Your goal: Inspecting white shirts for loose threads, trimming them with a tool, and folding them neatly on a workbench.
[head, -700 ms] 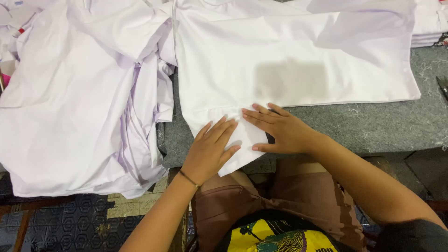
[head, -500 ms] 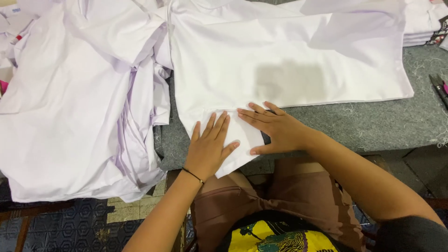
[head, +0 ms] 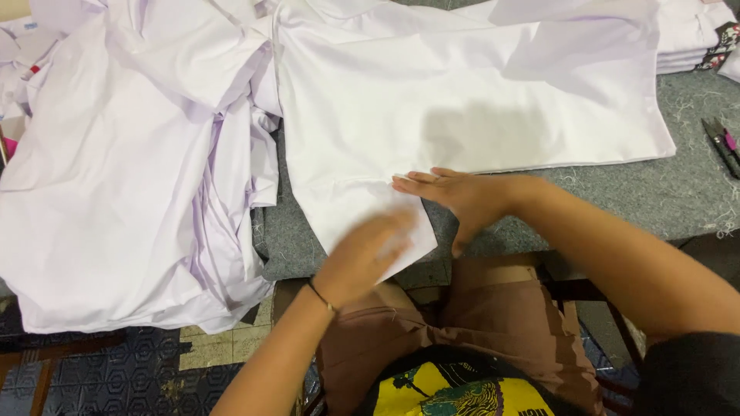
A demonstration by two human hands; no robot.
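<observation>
At centre frame, both open hands flatten the white shirt [head: 462,100] sleeve on the grey table [head: 678,192]: right hand [head: 462,202] pressing flat, left hand [head: 362,258] blurred, palm down; folding it needs a pinch.

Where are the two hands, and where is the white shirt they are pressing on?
left hand [head: 362,258], head view, on the blurred back of the hand.
right hand [head: 462,196], head view, on the back of the hand.
white shirt [head: 432,92], head view, on its flat middle.
</observation>
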